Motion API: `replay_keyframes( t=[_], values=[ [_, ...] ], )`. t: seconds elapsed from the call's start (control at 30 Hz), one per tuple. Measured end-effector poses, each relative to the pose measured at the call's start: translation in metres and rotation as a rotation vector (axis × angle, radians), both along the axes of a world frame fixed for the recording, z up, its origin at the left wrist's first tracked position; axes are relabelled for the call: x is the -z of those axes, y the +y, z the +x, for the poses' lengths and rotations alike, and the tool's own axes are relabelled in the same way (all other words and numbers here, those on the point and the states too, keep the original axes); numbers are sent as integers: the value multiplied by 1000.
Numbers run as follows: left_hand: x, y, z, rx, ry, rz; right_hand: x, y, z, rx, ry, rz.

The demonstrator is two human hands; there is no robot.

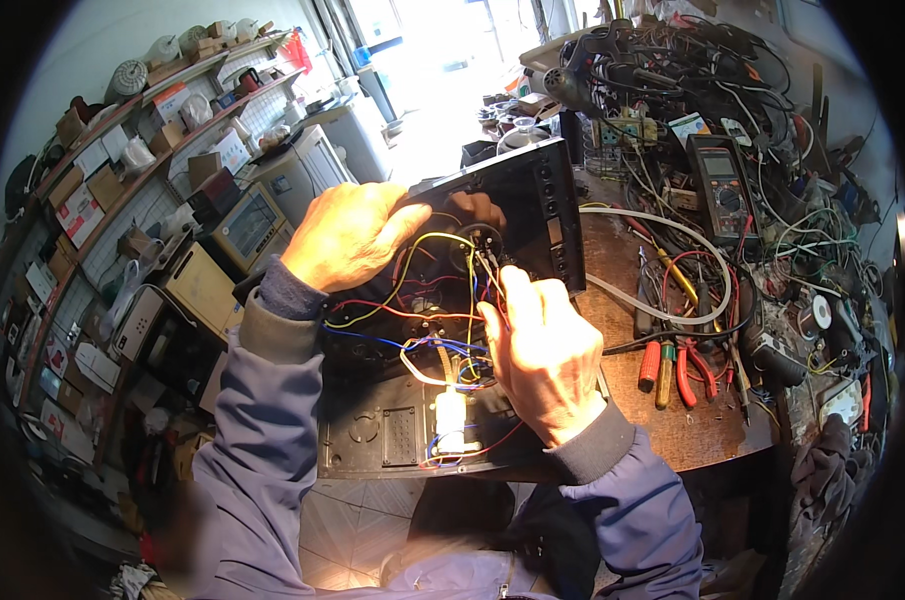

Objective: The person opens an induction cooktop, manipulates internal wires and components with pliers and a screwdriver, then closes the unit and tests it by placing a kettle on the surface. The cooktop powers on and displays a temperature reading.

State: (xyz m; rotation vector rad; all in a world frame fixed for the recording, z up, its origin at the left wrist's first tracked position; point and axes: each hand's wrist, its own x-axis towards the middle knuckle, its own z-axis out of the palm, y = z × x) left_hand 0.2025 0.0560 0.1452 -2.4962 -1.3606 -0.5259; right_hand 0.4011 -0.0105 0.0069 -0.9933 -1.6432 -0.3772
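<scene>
An opened black appliance housing lies at the table's near edge, its base (351, 462) flat and its glossy black panel (533, 180) tilted up behind. My left hand (351, 238) is closed over the panel's left edge, thumb on the inner side. With thumb and fingers pinched, my right hand (548, 350) grips thin wires just below a round black part (483, 240) on the panel. A yellow-green wire (375, 314), red wires and blue wires (373, 340) run loosely between panel and base. Nearer me, a white block-shaped part (452, 422) sits in the base. My right fingertips are partly hidden.
Right of the housing, the brown table (688, 425) bears red-handled pliers (685, 380), screwdrivers (650, 366), a pale hose (663, 318) and a multimeter (725, 190). Tangled cables (673, 70) pile up behind. Crowded shelves (123, 195) line the left wall.
</scene>
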Motion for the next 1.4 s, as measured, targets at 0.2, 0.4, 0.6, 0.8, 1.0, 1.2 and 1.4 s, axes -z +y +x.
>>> replay_keyframes(
  t=[0.2, 0.4, 0.6, 0.8, 1.0, 1.2, 1.4],
  values=[
    [0, 0, 0, 8, -1, 5, 3, 4, 3, 29, -91, 113],
    [1, 0, 1, -16, 3, 1, -1, -5, 1, 44, -101, -127],
    [1, 1, -1, -21, 10, -3, -4, 1, 3, -8, -50, 17],
    [2, -1, -2, -5, -9, 15, -12, -8, -1, 35, -89, -155],
    [2, 0, 0, -28, -6, 3, -8, 8, 1, 12, -67, 102],
    [4, 2, -3, -32, -10, 36, -13, -9, -1, 50, -20, -123],
    [4, 1, -3, -36, -10, 14, -13, -7, 2, 39, -76, -102]
  ],
)
